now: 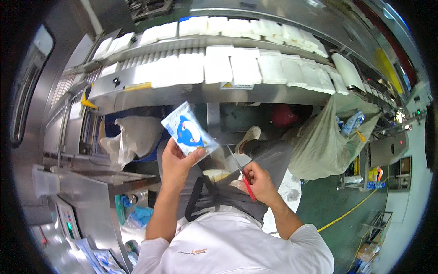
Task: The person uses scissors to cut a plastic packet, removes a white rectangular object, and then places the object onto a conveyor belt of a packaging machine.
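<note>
Packet up in left hand, gripped near its lower end, thumb on the printed front, fingers mostly behind. Long axis slants upper left to lower right. Right hand closed round the red handles of scissors, lower and to the right; blades angle up and left, tips just beside packet's lower right corner, apparently not touching. Left hand is on the packet, right hand off it, only blades near. Hidden: packet's back, strip under thumb, part of handles inside the grip. Blades thin and blurred, can't tell if parted. Sack at right, contents mostly hidden
</note>
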Demonstrator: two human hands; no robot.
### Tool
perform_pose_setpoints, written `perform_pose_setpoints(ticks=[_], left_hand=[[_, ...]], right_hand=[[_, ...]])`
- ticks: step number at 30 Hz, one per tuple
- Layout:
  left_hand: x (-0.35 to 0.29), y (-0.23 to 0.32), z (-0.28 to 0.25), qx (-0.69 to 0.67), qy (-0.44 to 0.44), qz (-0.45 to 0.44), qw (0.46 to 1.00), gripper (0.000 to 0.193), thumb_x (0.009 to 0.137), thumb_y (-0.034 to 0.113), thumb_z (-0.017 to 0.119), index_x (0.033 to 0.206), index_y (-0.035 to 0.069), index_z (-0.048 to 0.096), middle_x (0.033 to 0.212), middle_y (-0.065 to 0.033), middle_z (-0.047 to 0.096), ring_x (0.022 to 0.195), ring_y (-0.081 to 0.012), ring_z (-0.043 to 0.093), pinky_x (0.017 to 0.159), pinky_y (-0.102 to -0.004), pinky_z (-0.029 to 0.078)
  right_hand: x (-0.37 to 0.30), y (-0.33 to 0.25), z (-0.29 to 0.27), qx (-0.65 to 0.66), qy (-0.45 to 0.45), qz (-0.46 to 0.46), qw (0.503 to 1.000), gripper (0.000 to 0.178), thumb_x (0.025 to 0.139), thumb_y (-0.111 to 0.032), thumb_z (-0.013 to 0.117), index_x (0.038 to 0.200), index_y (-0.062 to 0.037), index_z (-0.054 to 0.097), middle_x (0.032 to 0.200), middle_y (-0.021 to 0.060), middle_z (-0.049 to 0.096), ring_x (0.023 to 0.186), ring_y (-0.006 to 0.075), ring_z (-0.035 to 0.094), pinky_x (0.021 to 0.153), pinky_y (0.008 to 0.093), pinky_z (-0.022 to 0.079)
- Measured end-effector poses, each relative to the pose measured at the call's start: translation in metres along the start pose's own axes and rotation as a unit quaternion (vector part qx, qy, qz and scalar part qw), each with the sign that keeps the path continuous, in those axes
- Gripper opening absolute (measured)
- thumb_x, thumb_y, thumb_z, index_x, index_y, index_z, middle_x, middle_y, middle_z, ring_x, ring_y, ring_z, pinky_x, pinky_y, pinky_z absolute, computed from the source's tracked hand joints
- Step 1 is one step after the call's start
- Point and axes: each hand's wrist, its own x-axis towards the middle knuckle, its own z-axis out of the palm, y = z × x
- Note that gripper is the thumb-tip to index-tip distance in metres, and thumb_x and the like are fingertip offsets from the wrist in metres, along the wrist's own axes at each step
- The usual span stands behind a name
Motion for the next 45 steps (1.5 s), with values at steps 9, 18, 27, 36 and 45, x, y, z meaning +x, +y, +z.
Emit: perform_pose_setpoints(ticks=[9,18,27,36,45], left_hand=[[-0.011,-0.042,-0.016,-0.007,-0.101,-0.286,0.953,0.035,0.086,0.011,0.079,0.118,0.007,0.065,0.106,-0.0014,0.072,0.092,-0.0136,0.070,0.082,-0.0293,0.059],[-0.014,-0.059,-0.042,0.031,-0.130,-0.262,0.956,0.041,0.096,0.029,0.075,0.121,0.000,0.061,0.112,-0.0065,0.069,0.099,-0.0175,0.069,0.081,-0.0318,0.058],[-0.021,-0.037,-0.010,0.175,-0.230,-0.010,0.957,0.019,0.093,0.013,0.076,0.104,-0.001,0.070,0.101,-0.0047,0.068,0.095,-0.0121,0.061,0.086,-0.0270,0.048],[0.020,-0.058,-0.011,0.020,0.031,-0.088,0.995,0.012,0.098,0.011,0.065,0.086,0.010,0.063,0.072,0.0056,0.055,0.066,-0.0050,0.047,0.060,-0.0227,0.036],[0.034,-0.011,-0.014,-0.102,0.033,0.002,0.994,0.012,0.103,0.019,0.064,0.094,0.010,0.063,0.080,0.0048,0.061,0.067,-0.0033,0.053,0.060,-0.0208,0.042]], right_hand=[[0.056,-0.031,-0.006,-0.247,0.028,-0.504,0.827,0.020,0.083,-0.013,0.071,0.096,-0.0063,0.057,0.098,0.0098,0.061,0.093,0.0291,0.062,0.082,0.0378,0.052],[0.041,-0.011,0.011,-0.189,-0.015,-0.448,0.874,0.024,0.081,-0.008,0.073,0.097,-0.0047,0.056,0.093,0.0099,0.060,0.090,0.0281,0.061,0.076,0.0385,0.053],[0.049,0.017,0.020,0.207,-0.065,-0.087,0.972,0.041,0.086,-0.004,0.082,0.110,-0.0062,0.049,0.096,0.0026,0.060,0.088,0.0100,0.058,0.077,0.0267,0.047],[0.036,-0.003,0.032,0.274,-0.008,-0.154,0.949,0.037,0.089,0.002,0.078,0.109,-0.0090,0.048,0.101,0.0041,0.062,0.093,0.0097,0.061,0.084,0.0273,0.050],[0.024,0.021,0.027,0.229,-0.053,-0.083,0.968,0.039,0.085,0.000,0.083,0.108,-0.0082,0.052,0.104,0.0025,0.063,0.095,0.0103,0.063,0.087,0.0266,0.050]])
